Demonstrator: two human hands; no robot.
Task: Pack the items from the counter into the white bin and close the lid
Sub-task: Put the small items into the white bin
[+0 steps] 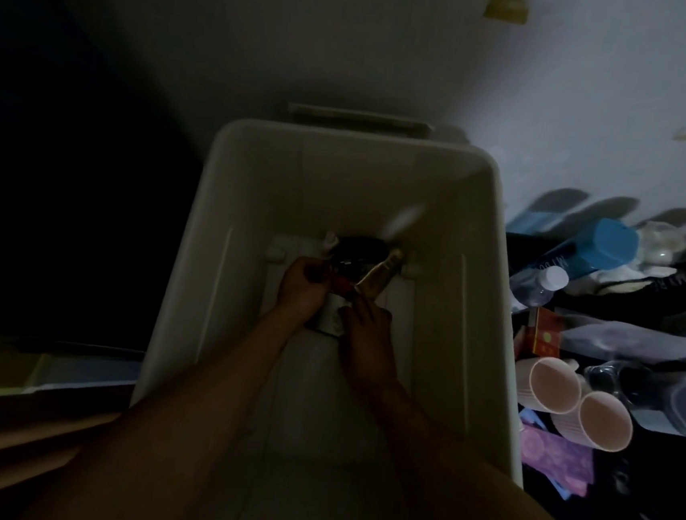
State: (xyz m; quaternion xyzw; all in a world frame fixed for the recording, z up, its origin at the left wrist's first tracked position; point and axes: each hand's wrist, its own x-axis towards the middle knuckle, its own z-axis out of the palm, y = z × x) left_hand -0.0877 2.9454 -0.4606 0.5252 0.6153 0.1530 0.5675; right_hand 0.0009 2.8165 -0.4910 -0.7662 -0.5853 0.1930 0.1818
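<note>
The white bin (341, 175) stands open, its rim unbroken all round and its pale walls sloping inward to a narrower floor. Both forearms reach down through the mouth, with free room between them and either side wall. The hands work at the far end of the bin floor. The left hand (301, 287) has its fingers curled round a small dark and red thing (341, 282). The right hand (362, 328) lies on a grey can (329, 319), its fingers reaching toward a tan tube (377, 273); whether it grips either cannot be told in the dim light. A dark bundle (358, 253) sits just beyond the hands, against the bin's far wall. The near half of the bin floor is bare.

A pale strip (359, 119) runs just behind the bin's far rim, against a plain wall (311, 47). Right of the bin, close to its rim, a black counter (636, 506) carries two pink cups (555, 385) on their sides, a red box (545, 334), a clear bottle (540, 283), a blue bottle (611, 239) and a purple packet (557, 456). Left of the bin the room is too dark to read
</note>
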